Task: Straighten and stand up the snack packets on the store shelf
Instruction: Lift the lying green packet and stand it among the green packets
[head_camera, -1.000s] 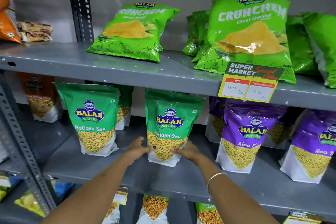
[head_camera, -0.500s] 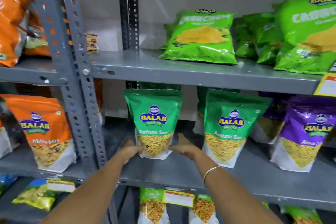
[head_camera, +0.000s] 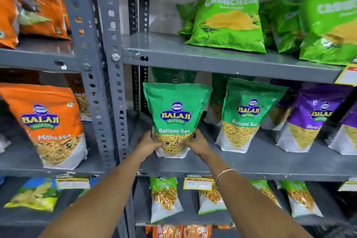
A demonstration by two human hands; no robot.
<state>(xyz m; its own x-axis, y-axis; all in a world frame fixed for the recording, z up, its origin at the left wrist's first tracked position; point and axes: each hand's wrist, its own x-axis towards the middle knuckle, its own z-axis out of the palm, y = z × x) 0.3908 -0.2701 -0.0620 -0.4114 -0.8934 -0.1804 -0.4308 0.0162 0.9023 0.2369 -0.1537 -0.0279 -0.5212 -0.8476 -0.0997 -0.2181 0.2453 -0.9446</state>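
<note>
A green Ratlami Sev packet [head_camera: 176, 114] stands upright at the left end of the grey middle shelf [head_camera: 251, 166]. My left hand [head_camera: 147, 144] grips its lower left side and my right hand [head_camera: 195, 144] grips its lower right side, thumbs on the front. A second green Ratlami Sev packet [head_camera: 245, 114] stands upright just to its right, apart from my hands. Purple Aloo Sev packets [head_camera: 309, 118] stand further right. Another green packet [head_camera: 173, 76] is partly hidden behind the held one.
Grey slotted uprights [head_camera: 114, 75] divide the racks just left of my hands. An orange Mitha Mix packet [head_camera: 48, 123] stands on the left rack. Green Crunchem chip bags [head_camera: 228, 23] lean on the upper shelf. Small packets and price tags [head_camera: 198, 183] sit on the lower shelf.
My hands left the right-hand Ratlami Sev packet and moved left onto the leftmost one, which they now grip. The view has swung left and come closer.
</note>
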